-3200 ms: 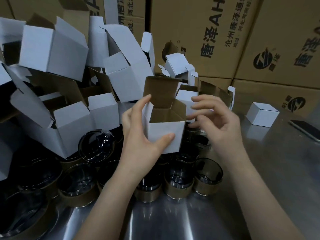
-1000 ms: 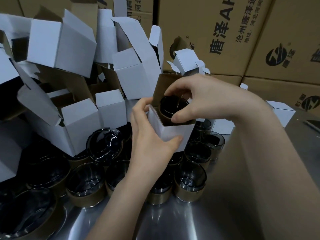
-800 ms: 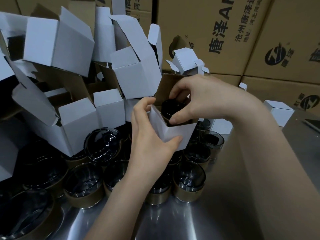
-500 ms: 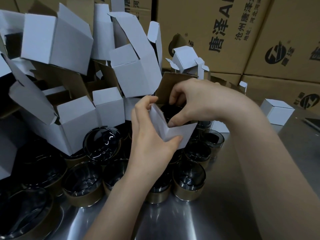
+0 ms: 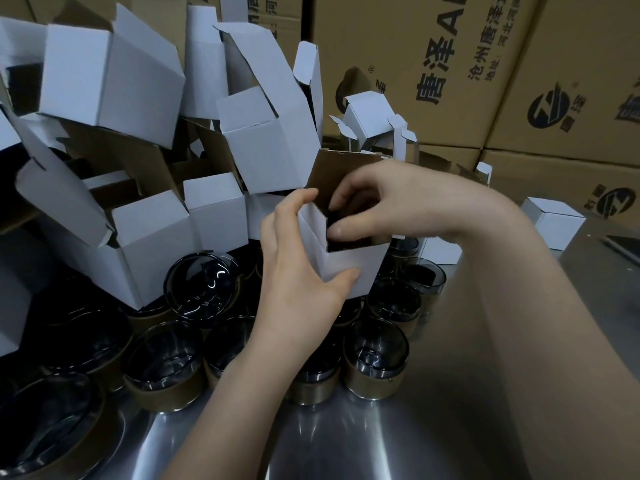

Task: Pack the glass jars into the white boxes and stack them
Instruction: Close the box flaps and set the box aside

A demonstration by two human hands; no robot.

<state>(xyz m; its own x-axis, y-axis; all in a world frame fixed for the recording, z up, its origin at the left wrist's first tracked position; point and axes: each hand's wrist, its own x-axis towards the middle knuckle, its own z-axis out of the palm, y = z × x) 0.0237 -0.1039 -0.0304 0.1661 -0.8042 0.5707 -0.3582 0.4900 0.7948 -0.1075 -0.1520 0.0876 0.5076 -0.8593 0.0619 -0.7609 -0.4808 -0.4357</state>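
Box: we hold one open white box (image 5: 349,268) above the loose jars, our left grip (image 5: 298,271) wrapped round its near corner, lid flap standing up behind.
Jar: a second ago the jar (image 5: 344,241) showed its rim above the box mouth; now it sits low inside, only a dark patch showing.
Right grip (image 5: 391,202): fingers and thumb curl into the mouth, apparently pinching the jar's rim.
Meaning: insertion looks nearly done; we judge release, flap-folding and stacking come next.
Remaining: many jars (image 5: 375,362) stand on the table (image 5: 346,445) beside empty boxes (image 5: 138,244); one closed box (image 5: 550,220) sits well apart.
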